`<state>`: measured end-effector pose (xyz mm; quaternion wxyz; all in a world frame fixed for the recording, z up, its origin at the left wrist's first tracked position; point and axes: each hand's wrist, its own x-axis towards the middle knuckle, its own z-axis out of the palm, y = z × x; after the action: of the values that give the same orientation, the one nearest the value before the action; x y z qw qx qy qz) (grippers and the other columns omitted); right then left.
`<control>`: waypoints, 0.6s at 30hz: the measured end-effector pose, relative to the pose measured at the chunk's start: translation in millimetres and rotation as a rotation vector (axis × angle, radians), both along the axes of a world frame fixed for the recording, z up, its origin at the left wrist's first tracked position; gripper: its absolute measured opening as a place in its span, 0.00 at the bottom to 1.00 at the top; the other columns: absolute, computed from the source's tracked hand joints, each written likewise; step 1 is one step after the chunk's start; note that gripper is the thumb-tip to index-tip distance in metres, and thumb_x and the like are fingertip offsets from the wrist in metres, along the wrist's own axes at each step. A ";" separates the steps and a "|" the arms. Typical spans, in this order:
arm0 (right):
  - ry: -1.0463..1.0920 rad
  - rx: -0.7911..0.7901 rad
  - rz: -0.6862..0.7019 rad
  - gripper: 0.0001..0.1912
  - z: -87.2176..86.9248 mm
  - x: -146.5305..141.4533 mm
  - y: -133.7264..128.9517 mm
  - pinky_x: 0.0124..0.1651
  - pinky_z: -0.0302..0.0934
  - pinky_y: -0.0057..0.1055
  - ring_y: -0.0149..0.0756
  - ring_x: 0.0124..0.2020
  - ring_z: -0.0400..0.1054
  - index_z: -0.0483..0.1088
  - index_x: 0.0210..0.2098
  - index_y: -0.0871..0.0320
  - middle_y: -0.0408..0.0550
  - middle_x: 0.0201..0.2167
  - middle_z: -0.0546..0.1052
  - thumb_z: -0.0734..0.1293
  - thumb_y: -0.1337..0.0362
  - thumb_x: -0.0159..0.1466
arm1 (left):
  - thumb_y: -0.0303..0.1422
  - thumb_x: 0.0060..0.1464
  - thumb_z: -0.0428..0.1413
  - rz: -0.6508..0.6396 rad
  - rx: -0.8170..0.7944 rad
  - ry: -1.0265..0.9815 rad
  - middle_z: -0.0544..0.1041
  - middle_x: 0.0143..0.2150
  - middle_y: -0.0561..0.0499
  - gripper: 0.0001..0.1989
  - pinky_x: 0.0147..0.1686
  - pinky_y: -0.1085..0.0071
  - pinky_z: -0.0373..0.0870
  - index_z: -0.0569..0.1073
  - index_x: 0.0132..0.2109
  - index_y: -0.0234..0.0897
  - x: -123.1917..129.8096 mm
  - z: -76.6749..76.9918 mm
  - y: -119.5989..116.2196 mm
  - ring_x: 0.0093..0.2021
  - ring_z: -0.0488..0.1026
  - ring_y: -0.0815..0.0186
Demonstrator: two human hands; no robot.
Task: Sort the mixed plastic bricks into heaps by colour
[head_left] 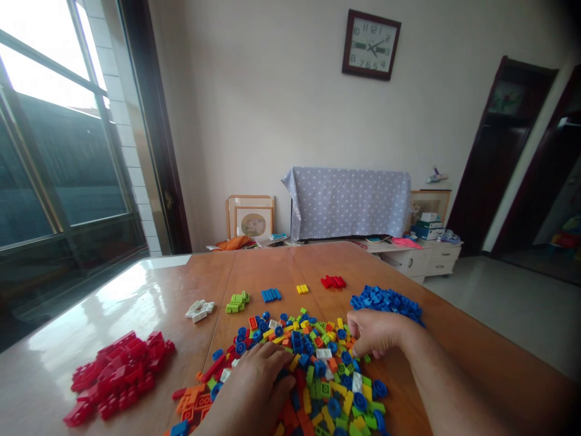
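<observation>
A large heap of mixed bricks (323, 354) in blue, green, yellow, orange, red and white covers the near middle of the table. My left hand (261, 387) lies over the heap's left part, its fingers bent and pointing up and right among the bricks; what lies under its fingertips is hidden. At the heap's upper right edge is my right hand (370, 333), thumb and fingers curled together near some orange and yellow pieces. Whatever its fingertips hold is too small to make out. Just behind it sits a pile of blue bricks (388, 303).
On the wooden table (281, 266), a red brick pile (120, 375) lies left. Small groups stand farther back: white (200, 310), green (238, 301), blue (271, 295), yellow (302, 289) and red (333, 282). A low cabinet (442, 259) is beyond.
</observation>
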<state>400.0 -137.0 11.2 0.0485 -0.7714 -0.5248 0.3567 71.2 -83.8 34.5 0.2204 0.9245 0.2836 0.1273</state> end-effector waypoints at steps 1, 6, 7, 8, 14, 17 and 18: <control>-0.006 0.000 -0.003 0.21 -0.3 0.6 -0.2 0.18 0.58 0.20 0.35 0.18 0.70 0.62 0.39 0.54 0.34 0.13 0.68 0.73 0.66 0.49 | 0.35 0.63 0.52 0.001 -0.002 -0.004 0.77 0.54 0.47 0.16 0.54 0.64 0.68 0.77 0.54 0.45 0.0 0.4 0.0 0.54 0.72 0.57; 0.004 0.013 -0.026 0.20 -6.5 5.7 -0.5 0.18 0.57 0.20 0.35 0.18 0.69 0.61 0.38 0.53 0.34 0.13 0.68 0.70 0.69 0.48 | 0.35 0.62 0.53 0.026 -0.006 -0.007 0.77 0.52 0.47 0.16 0.54 0.64 0.68 0.78 0.53 0.46 -1.8 3.5 -0.9 0.53 0.72 0.57; 0.009 0.019 -0.029 0.20 -8.2 7.3 -0.3 0.18 0.57 0.20 0.35 0.18 0.69 0.61 0.38 0.53 0.34 0.13 0.69 0.70 0.69 0.48 | 0.35 0.62 0.52 0.022 -0.009 -0.001 0.77 0.52 0.47 0.16 0.53 0.64 0.69 0.78 0.53 0.46 -2.4 4.6 -1.1 0.53 0.72 0.57; 0.008 0.027 -0.034 0.20 -9.8 9.0 -0.1 0.18 0.57 0.20 0.34 0.18 0.69 0.61 0.38 0.53 0.34 0.14 0.69 0.69 0.69 0.48 | 0.35 0.62 0.52 0.016 -0.011 0.004 0.77 0.52 0.47 0.16 0.53 0.64 0.69 0.78 0.54 0.46 -2.8 5.6 -1.2 0.53 0.72 0.57; -0.012 0.076 -0.095 0.18 -11.2 19.5 -3.1 0.17 0.57 0.20 0.32 0.17 0.69 0.60 0.37 0.53 0.35 0.17 0.71 0.67 0.71 0.49 | 0.36 0.62 0.52 0.030 0.002 0.004 0.76 0.53 0.46 0.16 0.53 0.63 0.69 0.77 0.55 0.46 -1.6 1.2 -0.3 0.54 0.72 0.56; 0.032 0.060 -0.092 0.14 -7.4 19.1 -6.1 0.18 0.59 0.22 0.33 0.18 0.71 0.60 0.37 0.54 0.38 0.19 0.74 0.67 0.68 0.53 | 0.37 0.62 0.52 0.042 0.015 -0.002 0.77 0.53 0.45 0.16 0.53 0.63 0.69 0.77 0.54 0.45 -0.8 -4.3 0.7 0.53 0.72 0.56; 0.046 0.048 -0.081 0.13 -6.1 17.7 -6.5 0.18 0.60 0.22 0.34 0.18 0.71 0.60 0.37 0.54 0.39 0.19 0.75 0.67 0.66 0.54 | 0.37 0.62 0.52 0.035 0.016 -0.004 0.77 0.53 0.46 0.16 0.53 0.63 0.69 0.77 0.54 0.45 -1.0 -5.3 1.0 0.53 0.72 0.56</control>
<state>417.7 -143.5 5.1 0.0935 -0.7823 -0.5001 0.3595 70.2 -82.7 29.2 0.2111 0.9209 0.2984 0.1354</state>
